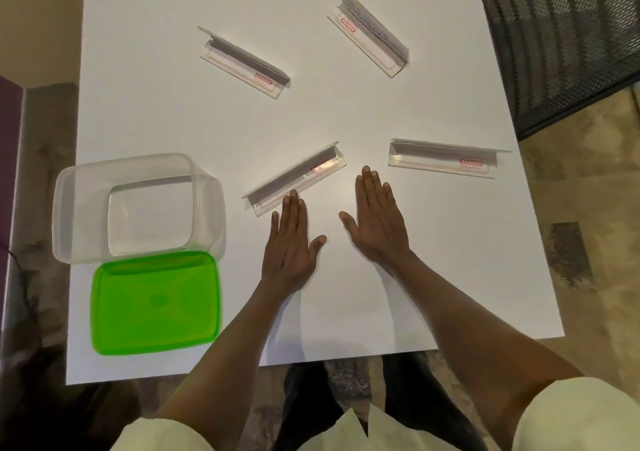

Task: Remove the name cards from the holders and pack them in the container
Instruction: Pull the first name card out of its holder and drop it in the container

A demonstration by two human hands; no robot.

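Sitting at the table's (pixel 346 294) left edge, a clear container (pixel 86 208) stands empty beside its green lid (pixel 154 303). Four clear card holders (pixel 294 178) with their name cards lie scattered across the middle. Left hand (pixel 289 242) lies flat, fingers spread, fingertips touching the nearest holder, gripping nothing. Right hand (pixel 377 222) rests flat and empty just beside it.

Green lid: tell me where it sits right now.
In the head view, the green lid lies flat at the table's near left corner, directly in front of the empty clear container and left of the left hand.
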